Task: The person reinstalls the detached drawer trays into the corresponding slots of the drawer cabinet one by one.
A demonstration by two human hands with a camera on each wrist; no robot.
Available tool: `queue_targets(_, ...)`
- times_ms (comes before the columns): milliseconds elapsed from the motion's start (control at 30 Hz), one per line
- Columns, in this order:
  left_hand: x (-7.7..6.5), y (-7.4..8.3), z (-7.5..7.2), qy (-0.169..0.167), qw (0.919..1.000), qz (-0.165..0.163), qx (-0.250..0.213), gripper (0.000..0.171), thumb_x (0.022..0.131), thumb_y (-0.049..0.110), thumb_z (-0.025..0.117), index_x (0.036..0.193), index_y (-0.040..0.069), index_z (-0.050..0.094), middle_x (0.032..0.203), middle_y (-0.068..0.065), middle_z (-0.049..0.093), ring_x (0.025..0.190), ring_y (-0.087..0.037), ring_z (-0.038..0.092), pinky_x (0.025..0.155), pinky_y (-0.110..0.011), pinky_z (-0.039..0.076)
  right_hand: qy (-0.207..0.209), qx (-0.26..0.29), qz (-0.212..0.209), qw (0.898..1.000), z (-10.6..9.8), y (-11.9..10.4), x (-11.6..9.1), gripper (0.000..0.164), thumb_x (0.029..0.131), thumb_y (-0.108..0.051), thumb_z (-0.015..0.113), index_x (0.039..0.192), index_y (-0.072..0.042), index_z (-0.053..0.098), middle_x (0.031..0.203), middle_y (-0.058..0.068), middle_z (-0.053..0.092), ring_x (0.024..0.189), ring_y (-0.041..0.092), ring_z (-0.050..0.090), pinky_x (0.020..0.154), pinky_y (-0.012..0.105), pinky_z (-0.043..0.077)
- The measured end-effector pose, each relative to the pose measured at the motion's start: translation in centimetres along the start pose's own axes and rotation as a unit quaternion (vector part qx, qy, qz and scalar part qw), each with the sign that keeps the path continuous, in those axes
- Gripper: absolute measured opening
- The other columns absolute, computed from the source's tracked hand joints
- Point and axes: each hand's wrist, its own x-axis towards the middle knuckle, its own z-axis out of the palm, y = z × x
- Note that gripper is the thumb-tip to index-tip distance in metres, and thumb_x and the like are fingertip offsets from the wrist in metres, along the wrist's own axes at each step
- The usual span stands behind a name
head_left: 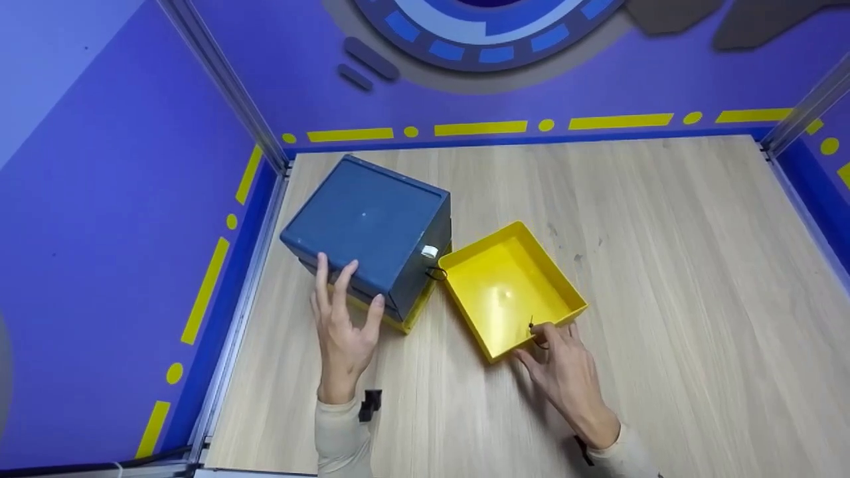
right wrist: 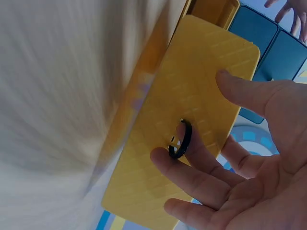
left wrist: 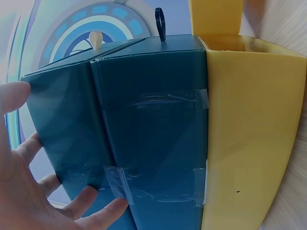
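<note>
A dark blue drawer box (head_left: 365,226) stands at the left of the table on a yellow unit (left wrist: 254,120), whose end looks hollow. Spread fingers of my left hand (head_left: 345,335) touch the blue box's near edge and side. To the right lies an open-topped yellow drawer (head_left: 498,285), its corner close to the box; whether they touch I cannot tell. My right hand (head_left: 568,372) holds the drawer's front by the rim and the black loop pull (right wrist: 187,139). A finger passes by or through that loop. Nothing is seen inside the drawer.
Clear tape (left wrist: 163,189) binds the stacked units. A white tab (head_left: 429,251) and a black loop (head_left: 436,273) stick out of the box's right side. Blue panels (head_left: 478,99) edge the wooden table (head_left: 684,279) at the back and sides.
</note>
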Motion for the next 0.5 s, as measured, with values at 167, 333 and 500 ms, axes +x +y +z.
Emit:
queue_targets(167, -0.07, 0.01, -0.06, -0.001, 1.0000, 0.000, 0.001, 0.064, 0.097, 0.026, 0.076, 0.157, 0.022, 0.052, 0.179, -0.014, 0.014, 0.157, -0.047, 0.028, 0.115, -0.076, 0.032, -0.027, 0.023, 0.005, 0.999, -0.22, -0.13, -0.23, 0.044, 0.067, -0.012, 0.101, 0.100, -0.007, 0.072, 0.088, 0.009, 0.080, 0.078, 0.027, 0.076, 0.104, 0.061, 0.053)
queue_targets(333, -0.06, 0.02, -0.11, -0.001, 1.0000, 0.001, 0.001, 0.063, 0.097, 0.026, 0.075, 0.156, 0.022, 0.052, 0.179, -0.014, 0.014, 0.157, -0.048, 0.028, 0.116, -0.076, 0.031, -0.060, 0.057, 0.005, 0.997, -0.22, -0.37, -0.41, 0.044, 0.068, -0.011, 0.101, 0.102, -0.007, 0.072, 0.088, 0.006, 0.078, 0.079, 0.025, 0.076, 0.112, 0.066, 0.046)
queue_targets(500, 0.01, 0.17, -0.12, -0.003, 1.0000, -0.006, 0.001, 0.063, 0.097, 0.027, 0.075, 0.156, 0.023, 0.052, 0.180, -0.014, 0.014, 0.156, -0.048, 0.029, 0.115, -0.076, 0.033, -0.078, 0.073, -0.017, 0.994, -0.16, -0.36, -0.45, 0.045, 0.069, -0.010, 0.100, 0.105, -0.007, 0.073, 0.092, 0.003, 0.077, 0.083, 0.021, 0.074, 0.110, 0.066, 0.048)
